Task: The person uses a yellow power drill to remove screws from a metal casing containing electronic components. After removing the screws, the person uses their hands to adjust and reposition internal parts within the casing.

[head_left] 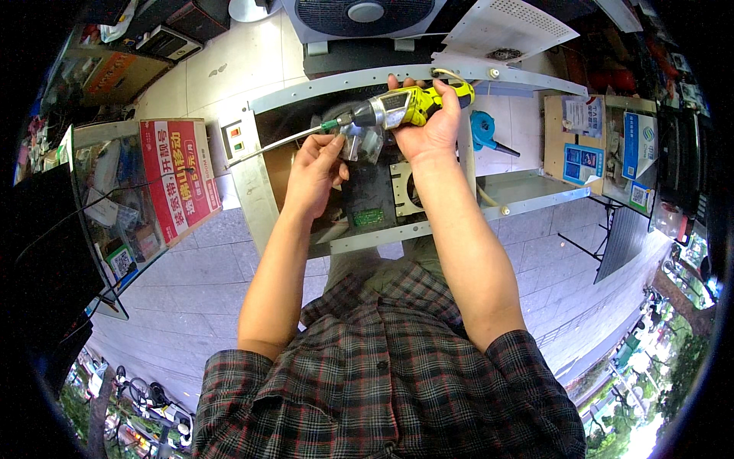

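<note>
My right hand [432,130] is wrapped around a yellow and black power drill [417,105], held sideways with its chuck pointing left. My left hand [317,172] is pinched just below the green bit piece [330,124] at the drill's front; what its fingertips hold is too small to make out. A crumpled clear plastic piece [363,145] hangs beside them. A long thin metal rod [267,147] runs leftward from there. Beneath both hands lies an open metal cabinet [336,246] with a green circuit board [368,217] and a plate with a round opening [401,203] inside.
A blue blower [483,128] sits right of the cabinet's middle. A fan unit [359,23] and a perforated white panel [497,27] stand beyond. Display cases with signboards [172,176] flank both sides; a dark folding panel [619,245] stands at the right.
</note>
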Demonstrator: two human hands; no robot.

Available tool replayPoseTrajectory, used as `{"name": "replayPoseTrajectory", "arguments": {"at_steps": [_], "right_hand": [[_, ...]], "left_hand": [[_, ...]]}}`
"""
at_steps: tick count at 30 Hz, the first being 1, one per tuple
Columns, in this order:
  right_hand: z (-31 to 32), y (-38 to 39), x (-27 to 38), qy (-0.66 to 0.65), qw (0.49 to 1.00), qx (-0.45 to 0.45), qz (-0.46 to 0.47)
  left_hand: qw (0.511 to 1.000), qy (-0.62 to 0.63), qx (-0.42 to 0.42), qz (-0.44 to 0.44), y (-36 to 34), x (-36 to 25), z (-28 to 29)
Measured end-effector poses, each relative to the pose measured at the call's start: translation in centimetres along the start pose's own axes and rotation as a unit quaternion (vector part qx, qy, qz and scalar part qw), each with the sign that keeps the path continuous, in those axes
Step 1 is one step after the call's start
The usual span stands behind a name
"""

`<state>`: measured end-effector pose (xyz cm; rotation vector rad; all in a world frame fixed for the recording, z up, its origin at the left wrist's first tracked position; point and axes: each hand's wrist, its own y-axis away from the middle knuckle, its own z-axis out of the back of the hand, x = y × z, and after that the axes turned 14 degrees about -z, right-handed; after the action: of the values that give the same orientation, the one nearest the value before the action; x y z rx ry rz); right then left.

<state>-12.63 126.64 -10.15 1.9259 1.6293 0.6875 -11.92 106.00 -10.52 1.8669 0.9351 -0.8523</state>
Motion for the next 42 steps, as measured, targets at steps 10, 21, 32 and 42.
{"name": "replayPoseTrajectory", "arguments": {"at_steps": [10,21,32,42], "right_hand": [[0.2,0.1,0.0,0.004,1.0,0.005,-0.003],[0.0,0.0,0.0,0.002,1.0,0.011,0.004],[-0.4,0.1,-0.2,-0.001,1.0,-0.004,0.001],[-0.7,0.1,-0.3,0.003,1.0,-0.015,0.013]], "left_hand": [[0.995,-0.097,-0.026,0.015,-0.8,-0.7,0.2],[0.971,-0.208,-0.052,-0.109,-0.1,0.2,0.4],[0.965,-0.229,-0.007,-0.127,-0.5,0.0,0.5],[0.952,-0.257,-0.001,-0.165,-0.4,0.5,0.5]]}}
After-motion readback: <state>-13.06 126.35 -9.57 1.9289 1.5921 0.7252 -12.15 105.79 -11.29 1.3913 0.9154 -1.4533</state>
